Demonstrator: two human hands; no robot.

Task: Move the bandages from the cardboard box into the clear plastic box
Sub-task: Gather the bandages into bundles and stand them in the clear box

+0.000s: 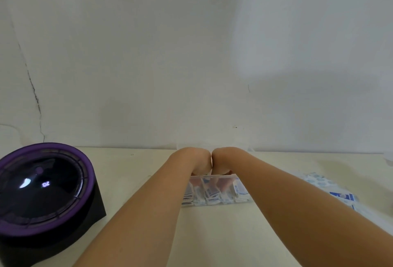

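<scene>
Lower centre: we found the clear plastic box point(215, 176) open, with white, blue-printed bandages point(210, 197) standing side by side inside it. At the right edge, apart from it, loose bandages point(319, 181) lay scattered flat.

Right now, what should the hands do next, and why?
Probably lift the left hand and right hand out of the clear plastic box: both reach down among the packed bandages inside, while loose bandages lie on the table at right.

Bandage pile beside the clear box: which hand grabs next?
Probably the right hand. The bandage pile lies on its side of the clear plastic box; the left hand would have to cross over.
</scene>
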